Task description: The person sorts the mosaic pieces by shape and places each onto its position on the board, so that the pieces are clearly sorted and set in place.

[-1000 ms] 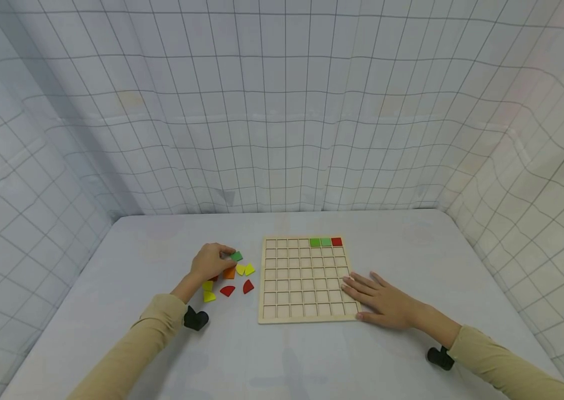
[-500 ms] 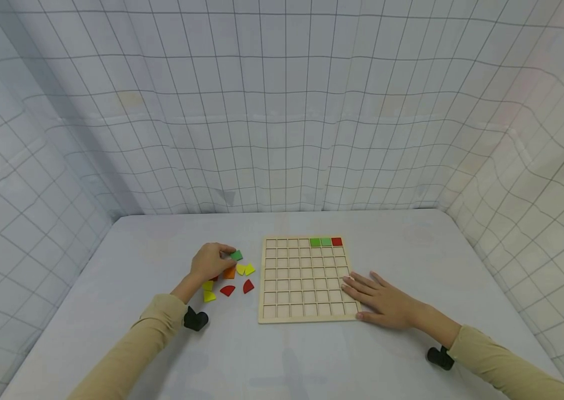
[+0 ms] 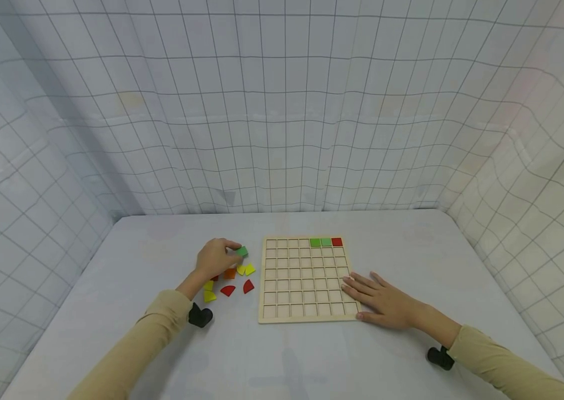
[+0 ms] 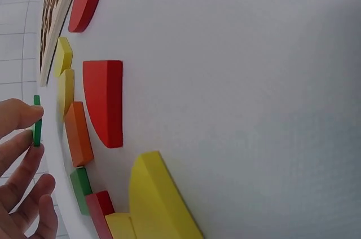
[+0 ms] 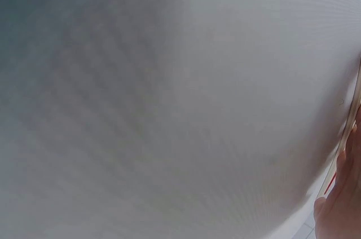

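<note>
A green tile [image 3: 243,251] is pinched by left fingers [image 4: 28,168]; right fingers [image 3: 361,285] are spread. Beyond them, the white bench [image 3: 232,355] is bordered by checked curtains [image 3: 282,128].

The board [image 3: 307,320] is pale wood-coloured, patterned with squares; its tiles [image 3: 326,242] are green, light green and red. Loose blocks [image 4: 104,103] are yellow, red, orange and green; the held block [image 3: 243,251], green. Sleeves [image 3: 157,322] are khaki, the tabletop [image 3: 242,355] whitish, the curtain [image 3: 282,111] white with dark gridlines.
</note>
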Available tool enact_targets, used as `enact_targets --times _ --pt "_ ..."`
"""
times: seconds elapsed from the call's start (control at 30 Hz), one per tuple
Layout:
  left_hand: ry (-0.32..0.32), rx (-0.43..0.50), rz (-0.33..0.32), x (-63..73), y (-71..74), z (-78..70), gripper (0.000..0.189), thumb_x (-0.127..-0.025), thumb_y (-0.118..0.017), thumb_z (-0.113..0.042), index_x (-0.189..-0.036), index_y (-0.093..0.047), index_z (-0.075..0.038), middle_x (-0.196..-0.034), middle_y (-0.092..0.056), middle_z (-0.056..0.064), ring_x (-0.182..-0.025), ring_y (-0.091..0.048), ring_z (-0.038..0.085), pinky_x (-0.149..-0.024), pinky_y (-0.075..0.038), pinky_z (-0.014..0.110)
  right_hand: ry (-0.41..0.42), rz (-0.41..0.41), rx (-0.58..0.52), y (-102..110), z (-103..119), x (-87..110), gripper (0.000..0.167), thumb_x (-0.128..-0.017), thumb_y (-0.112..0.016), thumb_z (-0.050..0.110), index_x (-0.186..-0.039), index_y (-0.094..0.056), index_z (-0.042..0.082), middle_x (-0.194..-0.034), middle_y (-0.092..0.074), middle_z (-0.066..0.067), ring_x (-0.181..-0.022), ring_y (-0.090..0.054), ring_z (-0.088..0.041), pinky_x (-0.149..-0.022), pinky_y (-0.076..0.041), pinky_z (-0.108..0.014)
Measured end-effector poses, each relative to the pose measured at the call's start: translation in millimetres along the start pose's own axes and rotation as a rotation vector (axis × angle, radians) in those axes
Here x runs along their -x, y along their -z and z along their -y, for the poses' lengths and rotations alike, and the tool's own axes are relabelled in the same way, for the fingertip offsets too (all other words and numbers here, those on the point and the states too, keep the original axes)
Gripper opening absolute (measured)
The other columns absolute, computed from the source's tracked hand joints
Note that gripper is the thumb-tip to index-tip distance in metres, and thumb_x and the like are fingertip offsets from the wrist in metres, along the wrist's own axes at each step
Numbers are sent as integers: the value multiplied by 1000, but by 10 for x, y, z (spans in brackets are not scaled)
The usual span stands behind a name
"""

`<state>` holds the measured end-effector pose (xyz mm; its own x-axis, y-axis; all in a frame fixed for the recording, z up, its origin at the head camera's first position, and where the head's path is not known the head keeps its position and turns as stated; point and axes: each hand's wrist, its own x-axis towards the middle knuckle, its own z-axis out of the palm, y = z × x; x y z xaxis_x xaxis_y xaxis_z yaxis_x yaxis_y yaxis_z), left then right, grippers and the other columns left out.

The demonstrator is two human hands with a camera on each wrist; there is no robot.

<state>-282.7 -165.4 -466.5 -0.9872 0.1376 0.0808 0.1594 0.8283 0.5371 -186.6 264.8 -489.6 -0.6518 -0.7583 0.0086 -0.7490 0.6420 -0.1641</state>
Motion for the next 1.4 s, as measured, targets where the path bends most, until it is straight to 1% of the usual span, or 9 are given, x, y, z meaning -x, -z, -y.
enact_targets --times 0.13,0.2,0.37,0.57,0.77,0.87,1.0,1.23,1.4 --pt "-11 -11 13 -35 -29 -35 31 -81 -71 -25 -108 -75 -11 -106 -69 11 -85 -56 22 -59 -43 23 -8 4 -12 -1 0 3 66 -99 -45 45 -153 -25 14 -160 -24 -8 -147 -19 -32 -110 -15 -65" --pt "-20 -17 21 -48 -39 -60 31 -82 -70 -26 -109 -74 -10 -106 -69 11 -85 -57 22 -57 -43 23 -10 6 -11 -5 -1 2 66 -99 -44 46 -154 -23 15 -160 -23 -7 -148 -18 -31 -110 -14 -65" --pt "-28 -15 29 -58 -62 -143 32 -81 -71 -26 -109 -74 -11 -107 -70 10 -87 -58 22 -56 -43 23 -4 -4 -13 -19 -9 -1 66 -99 -44 46 -154 -23 15 -160 -23 -8 -148 -18 -30 -110 -14 -64" --pt "-45 -19 36 -71 -100 -248 32 -81 -72 -28 -108 -75 -12 -109 -70 9 -91 -59 23 -61 -45 24 -17 18 -9 -8 -9 7 66 -99 -43 46 -154 -22 16 -160 -22 -6 -148 -17 -31 -111 -13 -64" --pt "-89 -14 31 -133 -158 -326 30 -82 -74 -29 -107 -75 -12 -109 -71 8 -92 -62 24 -69 -50 31 -16 23 14 0 -12 8 67 -99 -43 47 -154 -22 16 -160 -22 -7 -148 -18 -31 -112 -15 -64" --pt "-108 -14 31 -171 -197 -360 30 -82 -73 -30 -107 -75 -13 -109 -72 7 -92 -62 23 -72 -51 33 -17 26 20 2 -13 6 67 -99 -42 48 -154 -22 17 -160 -21 -6 -148 -18 -31 -112 -15 -64" --pt "-129 -2 31 -204 -231 -420 30 -82 -74 -30 -107 -75 -14 -107 -72 7 -91 -62 22 -69 -49 30 -17 24 26 -2 -18 -1 67 -99 -42 48 -154 -22 17 -161 -21 -5 -148 -18 -30 -112 -16 -63" --pt "-154 23 54 -276 -297 -516 31 -80 -75 -28 -107 -75 -13 -102 -73 4 -80 -58 17 -53 -40 22 -13 22 27 -5 -26 0 67 -99 -42 48 -154 -21 17 -161 -21 -5 -148 -17 -30 -112 -16 -64" --pt "-173 24 55 -335 -343 -604 29 -79 -74 -27 -106 -76 -14 -100 -73 4 -74 -56 15 -52 -38 21 -9 15 16 -4 -27 -2 67 -99 -43 47 -154 -22 16 -160 -22 -6 -148 -18 -30 -111 -16 -64"
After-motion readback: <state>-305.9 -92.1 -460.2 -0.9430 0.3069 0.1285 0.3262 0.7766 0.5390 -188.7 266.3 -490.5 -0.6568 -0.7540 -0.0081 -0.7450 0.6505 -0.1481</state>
